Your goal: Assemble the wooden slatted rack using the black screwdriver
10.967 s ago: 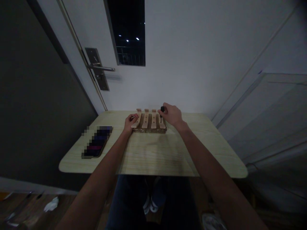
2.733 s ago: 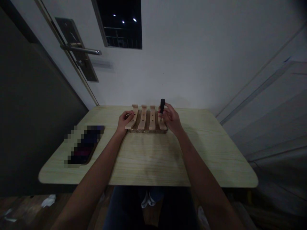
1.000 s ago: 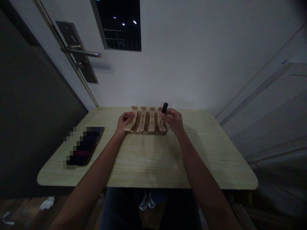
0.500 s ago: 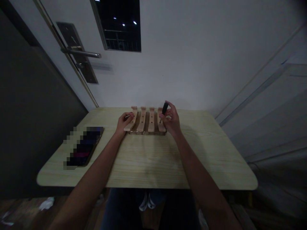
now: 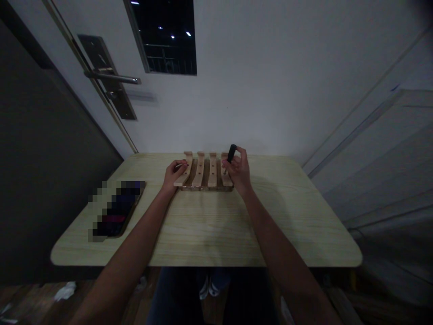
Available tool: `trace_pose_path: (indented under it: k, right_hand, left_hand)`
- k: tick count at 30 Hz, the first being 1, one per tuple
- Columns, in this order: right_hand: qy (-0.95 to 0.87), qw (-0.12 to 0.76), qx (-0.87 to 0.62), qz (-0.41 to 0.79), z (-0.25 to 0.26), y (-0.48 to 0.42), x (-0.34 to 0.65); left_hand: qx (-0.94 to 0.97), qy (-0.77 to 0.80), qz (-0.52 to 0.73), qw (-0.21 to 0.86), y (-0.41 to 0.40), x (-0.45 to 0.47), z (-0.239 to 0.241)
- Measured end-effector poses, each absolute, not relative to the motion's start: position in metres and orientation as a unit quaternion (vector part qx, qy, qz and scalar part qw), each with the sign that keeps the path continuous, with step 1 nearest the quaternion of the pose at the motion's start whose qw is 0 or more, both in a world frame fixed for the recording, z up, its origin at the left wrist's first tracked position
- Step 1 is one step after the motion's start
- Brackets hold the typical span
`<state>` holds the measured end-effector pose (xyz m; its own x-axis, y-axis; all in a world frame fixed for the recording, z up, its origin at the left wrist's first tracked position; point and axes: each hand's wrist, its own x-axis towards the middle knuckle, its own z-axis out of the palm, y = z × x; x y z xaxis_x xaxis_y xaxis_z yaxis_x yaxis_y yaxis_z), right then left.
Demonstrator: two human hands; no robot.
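Observation:
A wooden rack (image 5: 202, 178) lies near the table's far edge, with several pale curved slats fixed across a darker brown base. Each slat shows dark holes or screw heads. My right hand (image 5: 239, 170) is closed on a screwdriver (image 5: 232, 153) with a black handle. Its shaft slants down and its tip meets the rightmost slat (image 5: 226, 179) near the lower hole. At the rack's left end, my left hand (image 5: 175, 173) is closed against the leftmost slat (image 5: 184, 177), its fingers over the slat's edge. The undersides of its fingers are hidden.
The light wood table (image 5: 209, 234) has rounded front corners. A phone (image 5: 118, 210), partly pixelated, lies on its left side. Behind the table stands a white door with a metal handle (image 5: 115, 77) and a dark window (image 5: 165, 36). Crumpled white paper (image 5: 65, 291) is on the floor.
My right hand has shifted slightly, its index finger bending lower behind the screwdriver's handle. The screwdriver still touches the rightmost slat. My left hand stays at the leftmost slat. The whole view has shifted slightly.

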<state>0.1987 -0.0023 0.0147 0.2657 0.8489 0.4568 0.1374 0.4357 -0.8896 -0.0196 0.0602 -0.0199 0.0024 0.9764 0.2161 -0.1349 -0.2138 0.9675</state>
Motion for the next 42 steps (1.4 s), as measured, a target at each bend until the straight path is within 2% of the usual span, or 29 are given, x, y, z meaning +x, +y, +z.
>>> trace_pose_path:
  k: [6,18,28,42]
  right_hand:
    - [-0.564,0.635,-0.417,0.322,0.016,-0.002,0.203]
    - [-0.567,0.638,-0.412,0.319,0.023,-0.005,0.205]
    - [-0.578,0.620,-0.476,0.234,0.027,-0.005,0.203]
    - [-0.593,0.605,-0.430,0.312,0.033,-0.009,0.204]
  left_hand:
    - [0.521,0.400,0.581,0.481,0.062,-0.020,-0.021]
    - [0.525,0.406,0.575,0.478,0.063,-0.021,-0.023]
    - [0.519,0.409,0.579,0.478,0.062,-0.020,-0.021]
    - [0.520,0.398,0.577,0.488,0.061,-0.020,-0.020]
